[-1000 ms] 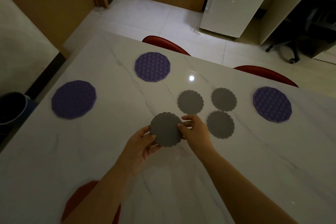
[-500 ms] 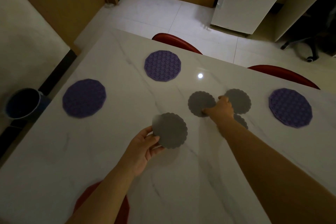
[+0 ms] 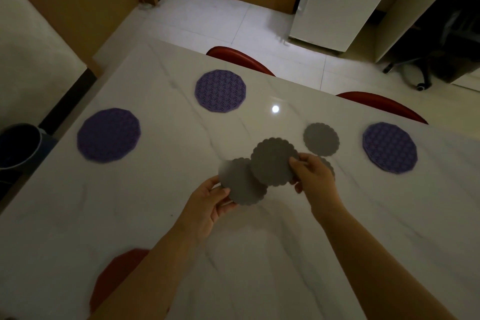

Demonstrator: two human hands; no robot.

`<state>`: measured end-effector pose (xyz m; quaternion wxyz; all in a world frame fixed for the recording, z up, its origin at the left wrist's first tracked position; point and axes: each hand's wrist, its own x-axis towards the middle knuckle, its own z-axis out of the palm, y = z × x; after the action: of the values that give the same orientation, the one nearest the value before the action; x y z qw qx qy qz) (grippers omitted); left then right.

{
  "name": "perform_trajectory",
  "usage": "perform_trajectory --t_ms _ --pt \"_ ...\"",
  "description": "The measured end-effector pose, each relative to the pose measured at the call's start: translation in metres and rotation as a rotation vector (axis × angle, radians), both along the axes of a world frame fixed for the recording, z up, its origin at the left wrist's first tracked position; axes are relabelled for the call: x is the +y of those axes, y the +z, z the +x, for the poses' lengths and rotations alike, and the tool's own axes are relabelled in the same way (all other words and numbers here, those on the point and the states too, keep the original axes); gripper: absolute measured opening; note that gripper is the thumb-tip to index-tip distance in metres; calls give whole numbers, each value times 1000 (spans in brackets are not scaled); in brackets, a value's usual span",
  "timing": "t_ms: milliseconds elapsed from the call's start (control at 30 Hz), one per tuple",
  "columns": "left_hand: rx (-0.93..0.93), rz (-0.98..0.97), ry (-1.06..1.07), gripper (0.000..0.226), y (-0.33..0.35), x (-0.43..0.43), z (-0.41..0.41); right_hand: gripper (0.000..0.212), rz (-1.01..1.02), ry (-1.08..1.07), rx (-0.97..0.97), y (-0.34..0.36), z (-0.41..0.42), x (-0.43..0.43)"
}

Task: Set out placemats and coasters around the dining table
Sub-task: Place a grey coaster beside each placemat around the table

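Above the white marble table (image 3: 145, 210), my left hand (image 3: 210, 202) pinches a grey scalloped coaster (image 3: 239, 184) by its near edge. My right hand (image 3: 311, 176) pinches a second grey coaster (image 3: 272, 161), which overlaps the first one's right side. Another grey coaster (image 3: 321, 139) lies flat on the table beyond my right hand, and one more (image 3: 329, 165) is mostly hidden behind that hand. Three purple round placemats lie on the table: one at the left (image 3: 108, 135), one at the far side (image 3: 220, 90), one at the right (image 3: 389, 147).
Two red chairs (image 3: 239, 58) (image 3: 381, 106) stand at the table's far edge, and a red seat (image 3: 117, 275) shows at the near left. A dark bucket (image 3: 19, 145) sits on the floor at left. A white fridge (image 3: 342, 0) and an office chair (image 3: 420, 70) are beyond.
My right hand reached to the coasters on the table, lifted one, and brought it back over the coaster in my left hand. The camera view shifted slightly.
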<state>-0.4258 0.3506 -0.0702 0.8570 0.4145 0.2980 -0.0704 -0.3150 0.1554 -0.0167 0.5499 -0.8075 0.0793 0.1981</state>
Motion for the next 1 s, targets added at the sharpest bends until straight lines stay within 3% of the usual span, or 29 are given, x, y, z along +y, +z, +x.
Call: perform_trajectory --t_ms 133,267,467,800,933,1000 --pt "-17 -40 -35 26 8 -13 2 8 39 74 48 -3 -25 -4" --pt "-19 -71 -61 29 11 -22 1 7 -99 0 -85 -14 -37 -6" --pt "-7 -102 -103 29 13 -36 -1 36 42 -121 -65 -25 -57 -6" --pt "15 -63 -146 31 15 -37 -2 50 -283 97 -154 -38 -67 -6" --pt "15 2 -131 29 10 -36 1 44 -312 43 -142 -38 -46 -11" --pt "13 -5 -118 29 7 -33 2 48 -493 -7 -145 -44 -20 -23"
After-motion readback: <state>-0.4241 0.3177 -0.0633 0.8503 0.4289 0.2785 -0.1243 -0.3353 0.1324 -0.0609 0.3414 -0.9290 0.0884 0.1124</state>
